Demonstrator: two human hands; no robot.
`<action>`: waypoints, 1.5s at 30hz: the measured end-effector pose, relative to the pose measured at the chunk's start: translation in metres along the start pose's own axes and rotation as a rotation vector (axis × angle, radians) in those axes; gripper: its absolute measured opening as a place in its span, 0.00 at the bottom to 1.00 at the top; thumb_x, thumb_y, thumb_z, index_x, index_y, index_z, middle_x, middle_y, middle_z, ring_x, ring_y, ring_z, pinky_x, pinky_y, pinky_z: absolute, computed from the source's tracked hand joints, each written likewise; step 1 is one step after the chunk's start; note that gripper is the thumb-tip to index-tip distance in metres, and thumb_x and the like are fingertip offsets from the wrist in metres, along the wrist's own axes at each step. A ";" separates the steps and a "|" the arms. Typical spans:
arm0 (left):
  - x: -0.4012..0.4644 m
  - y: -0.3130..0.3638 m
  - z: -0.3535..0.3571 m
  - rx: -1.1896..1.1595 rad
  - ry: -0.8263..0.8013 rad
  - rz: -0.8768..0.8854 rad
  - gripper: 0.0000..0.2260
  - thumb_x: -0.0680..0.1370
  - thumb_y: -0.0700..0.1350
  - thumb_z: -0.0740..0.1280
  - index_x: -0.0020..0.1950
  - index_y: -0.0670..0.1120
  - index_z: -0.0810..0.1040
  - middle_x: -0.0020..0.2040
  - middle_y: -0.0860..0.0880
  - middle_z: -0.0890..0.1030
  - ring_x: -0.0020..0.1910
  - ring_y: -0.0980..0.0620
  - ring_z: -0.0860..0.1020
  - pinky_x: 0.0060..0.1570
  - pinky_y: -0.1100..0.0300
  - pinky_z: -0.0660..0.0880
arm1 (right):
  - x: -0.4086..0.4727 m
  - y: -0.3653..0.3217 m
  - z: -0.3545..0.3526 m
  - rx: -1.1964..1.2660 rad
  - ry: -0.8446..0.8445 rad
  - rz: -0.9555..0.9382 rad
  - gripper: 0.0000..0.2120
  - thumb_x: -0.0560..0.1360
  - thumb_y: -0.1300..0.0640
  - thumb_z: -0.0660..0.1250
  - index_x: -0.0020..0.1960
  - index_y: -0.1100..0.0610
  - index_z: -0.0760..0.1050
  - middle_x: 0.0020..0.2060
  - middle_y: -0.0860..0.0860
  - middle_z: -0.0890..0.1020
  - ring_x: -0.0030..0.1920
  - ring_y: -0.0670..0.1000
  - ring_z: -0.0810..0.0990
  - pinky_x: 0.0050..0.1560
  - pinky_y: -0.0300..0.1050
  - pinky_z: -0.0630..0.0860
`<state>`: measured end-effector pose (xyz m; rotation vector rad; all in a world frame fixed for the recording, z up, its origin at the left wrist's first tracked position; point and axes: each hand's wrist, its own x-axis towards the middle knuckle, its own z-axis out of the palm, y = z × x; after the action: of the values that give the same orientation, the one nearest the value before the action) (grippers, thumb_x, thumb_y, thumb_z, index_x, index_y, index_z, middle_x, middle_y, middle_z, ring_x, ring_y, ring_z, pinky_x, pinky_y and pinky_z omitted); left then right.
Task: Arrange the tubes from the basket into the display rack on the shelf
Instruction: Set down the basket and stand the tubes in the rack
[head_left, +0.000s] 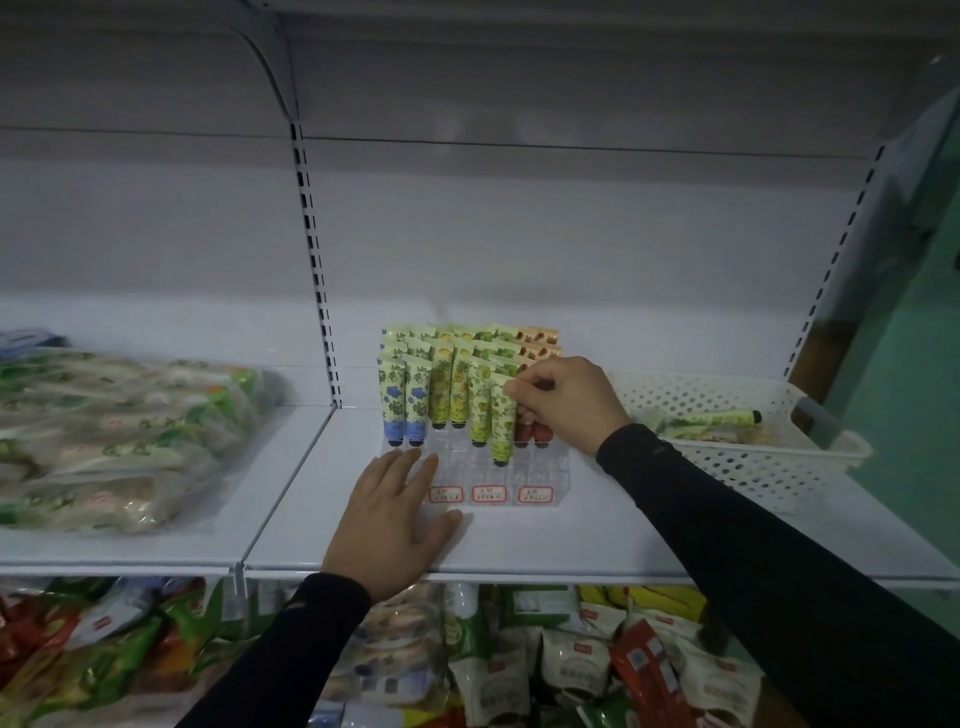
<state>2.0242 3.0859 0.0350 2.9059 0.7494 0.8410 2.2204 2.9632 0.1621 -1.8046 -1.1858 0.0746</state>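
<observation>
Tubes stand cap-down in rows in the clear display rack at the centre of the frame, on the white shelf. Their prints run from blue flowers on the left through yellow and green fruit to red on the right; no brand on them can be read. Three red-bordered labels on the rack's front edge carry handwriting too small and blurred to make out.

One green tube sits upright in a front slot of the rack, its crimped top pinched by the fingers of the right hand. The red tubes behind are partly hidden by that hand.

Lower centre, the left hand lies flat on the shelf with fingers released and spread, the tips touching the rack's left front corner.

At the right, the white perforated basket holds another green tube lying on its side; the rest of its contents are hard to tell.

Snack bags at the left and those below the shelf are blurred, their printing unreadable.
</observation>
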 end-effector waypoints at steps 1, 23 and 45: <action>0.000 0.000 0.000 -0.002 -0.001 0.001 0.35 0.78 0.68 0.50 0.71 0.43 0.73 0.69 0.42 0.74 0.69 0.41 0.69 0.70 0.48 0.64 | 0.000 0.000 -0.001 0.004 -0.008 0.001 0.08 0.75 0.53 0.71 0.41 0.57 0.83 0.30 0.45 0.81 0.30 0.44 0.80 0.40 0.47 0.82; -0.001 0.001 0.000 0.000 0.006 0.002 0.34 0.78 0.68 0.51 0.71 0.43 0.73 0.69 0.42 0.74 0.69 0.42 0.68 0.70 0.49 0.63 | 0.003 0.001 -0.003 -0.066 -0.012 0.033 0.10 0.76 0.53 0.70 0.41 0.58 0.83 0.32 0.51 0.84 0.33 0.46 0.82 0.48 0.47 0.81; -0.001 0.002 -0.004 -0.042 -0.015 -0.015 0.34 0.79 0.68 0.50 0.71 0.45 0.72 0.69 0.43 0.74 0.69 0.44 0.67 0.71 0.49 0.62 | -0.010 0.012 -0.021 -0.112 0.135 0.004 0.28 0.78 0.40 0.62 0.38 0.66 0.78 0.33 0.57 0.83 0.33 0.48 0.83 0.45 0.53 0.80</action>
<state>2.0218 3.0834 0.0384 2.8630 0.7420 0.8224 2.2337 2.9410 0.1614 -1.8784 -1.1094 -0.1113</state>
